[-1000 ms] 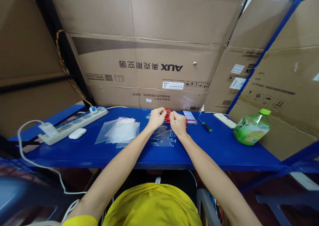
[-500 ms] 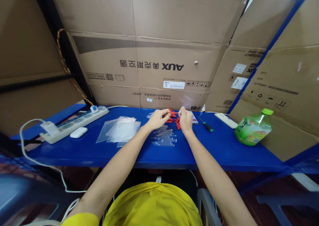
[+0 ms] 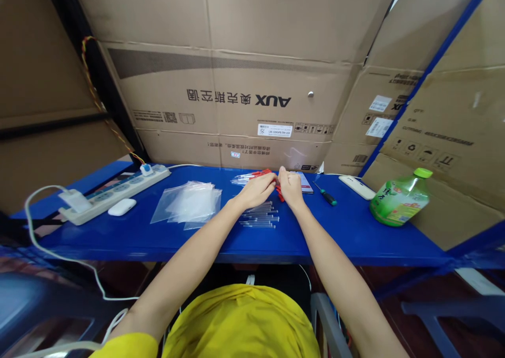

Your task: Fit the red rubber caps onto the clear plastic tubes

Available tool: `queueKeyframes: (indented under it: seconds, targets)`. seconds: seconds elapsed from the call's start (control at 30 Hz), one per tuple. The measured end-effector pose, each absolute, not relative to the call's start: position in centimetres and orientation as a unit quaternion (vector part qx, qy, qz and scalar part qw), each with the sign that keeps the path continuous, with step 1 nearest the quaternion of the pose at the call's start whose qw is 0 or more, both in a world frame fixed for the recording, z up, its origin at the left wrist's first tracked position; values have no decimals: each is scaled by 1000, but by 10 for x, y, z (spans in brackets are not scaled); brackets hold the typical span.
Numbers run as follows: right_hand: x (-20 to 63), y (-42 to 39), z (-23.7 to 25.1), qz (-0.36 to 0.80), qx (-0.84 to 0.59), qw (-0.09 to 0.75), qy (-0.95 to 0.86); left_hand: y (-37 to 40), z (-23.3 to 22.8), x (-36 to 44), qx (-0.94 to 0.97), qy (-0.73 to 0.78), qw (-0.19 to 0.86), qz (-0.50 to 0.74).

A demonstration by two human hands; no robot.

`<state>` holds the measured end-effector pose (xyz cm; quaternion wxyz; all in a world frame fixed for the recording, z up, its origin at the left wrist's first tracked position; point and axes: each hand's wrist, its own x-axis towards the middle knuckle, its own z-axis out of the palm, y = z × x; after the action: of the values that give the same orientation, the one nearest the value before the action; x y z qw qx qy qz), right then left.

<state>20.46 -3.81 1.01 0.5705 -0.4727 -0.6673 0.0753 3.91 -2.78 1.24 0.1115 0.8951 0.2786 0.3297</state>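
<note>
While both hands meet at the centre of the frame over the blue shelf (image 3: 347,231), the left hand (image 3: 258,189) and right hand (image 3: 291,187) sit almost touching, their fingers curled in around a small red-capped piece; it is too small to tell just how each hand grips it, or whether it is a tube or only a cap. Red caps (image 3: 279,190) lie in a little scatter between and just behind the two hands, and a few capped tubes (image 3: 252,176) rest above the left hand, toward the cardboard. Directly below the hands, nearer the person, a row of clear plastic tubes (image 3: 260,216) lies flat on the shelf. Left of centre is a loose stack of clear zip bags (image 3: 187,202), and further left a white earbud case (image 3: 122,206) lies just beside a white power strip (image 3: 114,192). Right of the hands lie a phone (image 3: 305,181), a green-handled screwdriver (image 3: 325,195) and a white remote (image 3: 357,187); a green drink bottle (image 3: 398,199) lies tilted at the right. Flattened AUX cartons (image 3: 236,100) fill the background.
</note>
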Motion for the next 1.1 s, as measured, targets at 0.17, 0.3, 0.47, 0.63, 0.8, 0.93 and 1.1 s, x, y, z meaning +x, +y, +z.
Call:
queueKeyframes:
  seconds: [0.17,0.3,0.47,0.63,0.8,0.93,1.1]
  targets:
    - [203,-37,7,54,-491,551,-673,-25,6,42,890,280,146,330]
    - [204,-37,7,49,-494,547,-674,-23,5,43,886,282,165,331]
    - [201,-40,8,29,-492,538,-684,-20,5,45,873,299,192,334]
    - [196,-38,6,13,-491,534,-688,-17,4,50,851,273,251,372]
    - [195,-36,5,9,-494,528,-691,-18,3,55,839,246,269,405]
    - [196,-36,5,13,-492,534,-688,-20,5,57,837,239,270,412]
    - [196,-34,4,43,-480,548,-684,-22,8,55,838,248,270,404]
